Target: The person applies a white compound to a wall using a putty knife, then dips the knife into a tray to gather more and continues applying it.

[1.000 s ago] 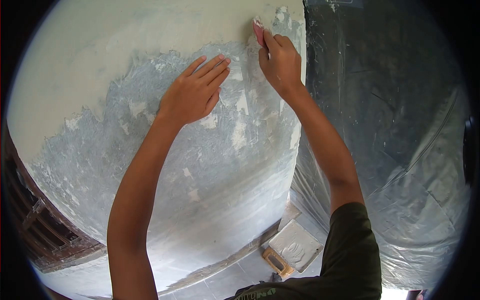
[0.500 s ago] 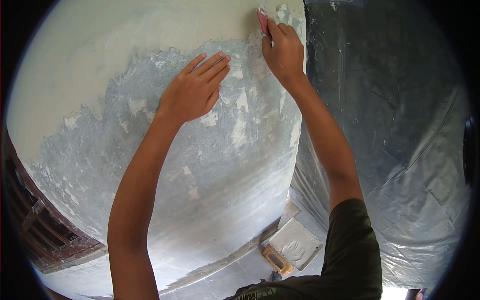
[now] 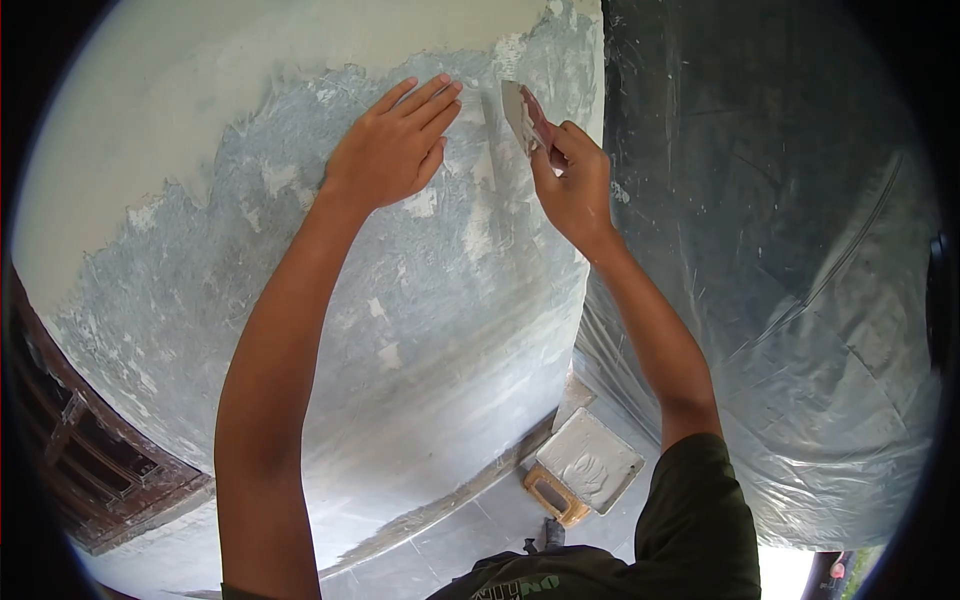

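Note:
My left hand (image 3: 392, 142) lies flat on the wall (image 3: 400, 290), fingers stretched out, near the ragged line where cream coating meets bare grey plaster. To its right, my right hand (image 3: 577, 190) is closed around a putty knife (image 3: 528, 118). The knife has a reddish handle, and white putty clings along its blade. Its blade is at the grey wall surface, close to the wall's right edge; whether it touches cannot be made out. Pale patches of putty dot the grey area around both hands.
Below on the tiled floor sits a tray of white putty (image 3: 592, 462) with a brown-handled tool (image 3: 556, 496) beside it. Dark plastic sheeting (image 3: 770, 250) hangs right of the wall edge. A brown wooden grille (image 3: 90, 450) is at the lower left.
My right hand has come down along the wall's right edge with the putty knife, whose blade now shows. My left hand stays flat in nearly the same place.

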A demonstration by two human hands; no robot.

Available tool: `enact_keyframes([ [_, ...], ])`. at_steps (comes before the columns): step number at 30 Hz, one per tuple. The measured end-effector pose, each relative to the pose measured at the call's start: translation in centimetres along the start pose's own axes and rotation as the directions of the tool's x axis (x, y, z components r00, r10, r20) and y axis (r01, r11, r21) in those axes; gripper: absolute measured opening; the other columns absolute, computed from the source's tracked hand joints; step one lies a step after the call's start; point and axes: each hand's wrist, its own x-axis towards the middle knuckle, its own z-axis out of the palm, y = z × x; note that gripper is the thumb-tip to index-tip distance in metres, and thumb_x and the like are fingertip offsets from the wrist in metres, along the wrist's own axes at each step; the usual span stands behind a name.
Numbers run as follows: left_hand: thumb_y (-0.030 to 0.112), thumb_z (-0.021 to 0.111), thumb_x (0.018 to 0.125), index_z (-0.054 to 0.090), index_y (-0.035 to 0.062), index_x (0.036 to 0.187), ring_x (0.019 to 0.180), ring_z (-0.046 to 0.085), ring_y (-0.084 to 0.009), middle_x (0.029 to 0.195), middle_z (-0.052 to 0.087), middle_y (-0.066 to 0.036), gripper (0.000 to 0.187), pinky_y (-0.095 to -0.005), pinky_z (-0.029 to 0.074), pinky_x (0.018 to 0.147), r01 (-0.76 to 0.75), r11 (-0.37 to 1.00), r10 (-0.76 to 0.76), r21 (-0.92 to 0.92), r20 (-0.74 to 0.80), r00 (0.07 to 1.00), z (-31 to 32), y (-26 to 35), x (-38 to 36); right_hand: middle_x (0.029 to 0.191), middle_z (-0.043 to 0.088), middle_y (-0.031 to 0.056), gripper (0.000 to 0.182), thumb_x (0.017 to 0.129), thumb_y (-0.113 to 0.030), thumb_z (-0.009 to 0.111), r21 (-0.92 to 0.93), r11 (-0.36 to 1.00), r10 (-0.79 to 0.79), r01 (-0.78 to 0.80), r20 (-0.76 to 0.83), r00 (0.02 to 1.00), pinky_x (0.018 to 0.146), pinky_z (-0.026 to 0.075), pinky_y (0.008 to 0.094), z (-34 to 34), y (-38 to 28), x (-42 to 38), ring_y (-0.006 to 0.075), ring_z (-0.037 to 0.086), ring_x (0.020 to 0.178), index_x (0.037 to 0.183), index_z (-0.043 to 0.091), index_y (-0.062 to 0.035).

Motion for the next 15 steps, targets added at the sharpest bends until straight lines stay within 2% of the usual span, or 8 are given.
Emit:
enact_keyframes([
  [2,0.017,0.053,0.099,0.06,0.0071,0.139,0.144,0.044,-0.0193,0.153,0.052,-0.004,0.042,-0.0409,0.032,0.124,0.005,0.999,-0.005,-0.032,-0.004,1.0,0.4,0.6,-0.1,0.081,0.064,0.007,0.021,0.09,0.0,0.066,0.294,0.915,0.266,-0.276,0.074,0.961,0.067,0.051,0.0315,-1.1,1.3,-3.0,0.0148,0.058,0.071,0.109,0.07,0.0069],
  [3,0.018,0.052,0.1,0.06,0.0071,0.138,0.144,0.045,-0.0198,0.151,0.054,-0.004,0.041,-0.0409,0.032,0.123,0.03,0.997,-0.034,-0.075,-0.041,0.999,0.7,1.1,-0.1,0.094,0.071,0.0079,0.025,0.093,-0.002,0.067,0.571,0.658,0.471,-0.49,0.195,0.86,0.075,0.057,0.0307,-1.6,1.0,-4.1,0.0124,0.065,0.08,0.116,0.069,0.0068],
  [4,0.018,0.052,0.1,0.061,0.0071,0.138,0.143,0.046,-0.0203,0.15,0.055,-0.005,0.04,-0.0409,0.032,0.123,0.056,0.991,-0.065,-0.12,-0.075,0.995,1.2,1.7,-0.2,0.094,0.071,0.0079,0.025,0.093,-0.002,0.067,0.558,0.652,0.492,-0.513,0.204,0.846,0.075,0.057,0.0307,-2.5,0.7,-5.3,0.0124,0.065,0.08,0.116,0.069,0.0068],
  [6,0.02,0.051,0.102,0.062,0.0067,0.137,0.142,0.048,-0.0225,0.148,0.057,-0.006,0.039,-0.0429,0.033,0.122,0.06,0.974,-0.08,-0.217,-0.085,0.993,2.3,3.7,-0.4,0.106,0.072,0.0129,0.022,0.096,-0.002,0.065,0.665,0.316,0.628,-0.677,0.388,0.675,0.09,0.061,0.0348,-4.9,0.2,-7.5,0.017,0.07,0.092,0.116,0.069,0.0049],
  [7,0.02,0.051,0.102,0.061,0.0062,0.138,0.142,0.048,-0.0238,0.148,0.057,-0.007,0.039,-0.0437,0.033,0.122,0.071,0.962,-0.101,-0.263,-0.1,0.99,3.0,5.0,-0.7,0.11,0.071,0.0142,0.021,0.097,-0.001,0.062,0.651,0.267,0.654,-0.711,0.419,0.629,0.098,0.06,0.04,-5.7,0.8,-8.6,0.0213,0.071,0.101,0.117,0.069,0.0019],
  [10,0.02,0.05,0.103,0.06,0.0052,0.139,0.142,0.047,-0.0264,0.148,0.057,-0.01,0.04,-0.0451,0.033,0.121,0.109,0.913,-0.157,-0.394,-0.092,0.983,5.1,9.6,-1.3,0.112,0.071,0.0135,0.022,0.099,-0.004,0.061,0.669,0.18,0.694,-0.721,0.433,0.575,0.092,0.062,0.0374,-8.3,1.4,-12.4,0.0204,0.071,0.099,0.118,0.068,0.0032],
  [14,0.02,0.048,0.104,0.058,0.0037,0.14,0.142,0.047,-0.0288,0.147,0.057,-0.013,0.04,-0.046,0.033,0.121,0.226,0.767,-0.288,-0.601,-0.007,0.958,7.2,17.5,-2.3,0.113,0.07,0.0138,0.022,0.099,-0.002,0.059,0.649,0.072,0.786,-0.757,0.43,0.444,0.092,0.063,0.0357,-11.0,4.3,-18.5,0.0207,0.071,0.099,0.119,0.067,0.0037],
  [15,0.02,0.048,0.104,0.058,0.0037,0.14,0.142,0.047,-0.0288,0.147,0.057,-0.013,0.04,-0.046,0.033,0.121,0.229,0.753,-0.277,-0.617,0.02,0.961,7.8,19.8,-2.6,0.114,0.07,0.0139,0.023,0.098,-0.001,0.06,0.663,0.02,0.787,-0.748,0.452,0.421,0.092,0.063,0.035,-11.4,5.5,-20.5,0.0205,0.071,0.099,0.12,0.066,0.0035],
])
